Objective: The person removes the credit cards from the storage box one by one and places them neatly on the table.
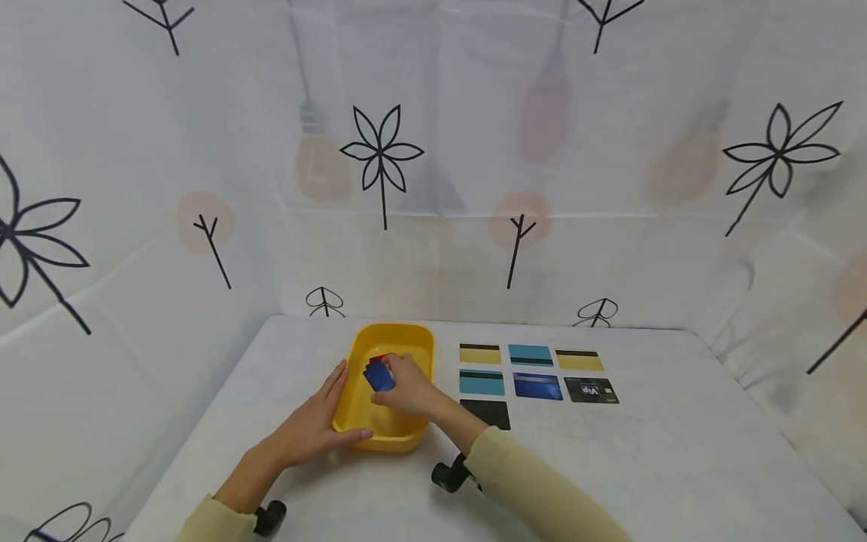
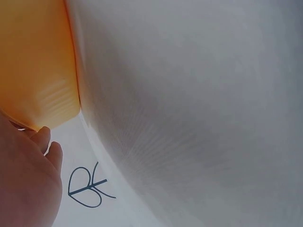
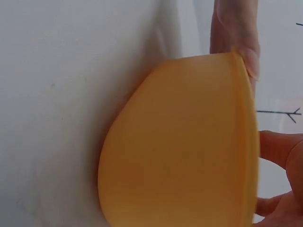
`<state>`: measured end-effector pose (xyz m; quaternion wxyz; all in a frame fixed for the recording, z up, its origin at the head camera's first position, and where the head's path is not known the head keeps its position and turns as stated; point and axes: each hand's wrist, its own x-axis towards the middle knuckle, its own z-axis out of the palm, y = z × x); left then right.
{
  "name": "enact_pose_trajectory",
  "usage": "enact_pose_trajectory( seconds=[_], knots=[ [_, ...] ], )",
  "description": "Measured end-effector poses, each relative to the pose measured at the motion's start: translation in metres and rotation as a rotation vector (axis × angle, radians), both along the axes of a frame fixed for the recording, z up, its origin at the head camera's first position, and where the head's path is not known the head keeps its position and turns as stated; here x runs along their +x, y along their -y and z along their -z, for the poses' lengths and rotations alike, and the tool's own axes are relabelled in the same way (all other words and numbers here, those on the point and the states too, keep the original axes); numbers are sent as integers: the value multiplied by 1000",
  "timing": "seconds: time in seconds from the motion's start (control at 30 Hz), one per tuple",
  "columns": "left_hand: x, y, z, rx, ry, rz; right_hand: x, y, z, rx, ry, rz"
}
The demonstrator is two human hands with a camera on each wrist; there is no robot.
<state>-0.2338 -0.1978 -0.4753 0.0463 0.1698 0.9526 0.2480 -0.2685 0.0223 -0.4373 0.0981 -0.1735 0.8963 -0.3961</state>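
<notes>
Some blue cards (image 1: 381, 377) are pinched in the fingers of the right hand (image 1: 409, 385), tilted over the inside of a yellow bin (image 1: 405, 427). A bit of red (image 1: 381, 357) shows just behind them; I cannot tell if it is held too. The left hand (image 1: 305, 430) touches the bin, its fingers stretched along the left edge and its thumb apart from them, at the near edge.

The bin sits left of the middle of the tabletop (image 1: 691, 459). Its far end is near the tabletop's far edge, and a cloth (image 1: 433, 256) hangs just behind. A thin strip of white lies between the bin and seven flat cards on its right.

The far row has a yellow card (image 1: 479, 354), a light blue card (image 1: 531, 355) and another yellow one. Next come another light blue one, a dark blue card (image 1: 538, 386) and a Vip card (image 1: 591, 391). A black card (image 1: 491, 415) lies nearest, beside the right arm. Thin gaps part the cards. Wide white room lies between them and the tabletop's right edge.
</notes>
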Motion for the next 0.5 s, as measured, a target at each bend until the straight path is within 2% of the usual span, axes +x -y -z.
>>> enact_pose_trajectory(
  seconds=[0.3,0.5],
  knots=[
    [-1,0,0,1,-8,7,-14,21,22,70,18,121],
    [-2,1,1,-11,-6,0,-19,30,28,115,8,191]
  ],
)
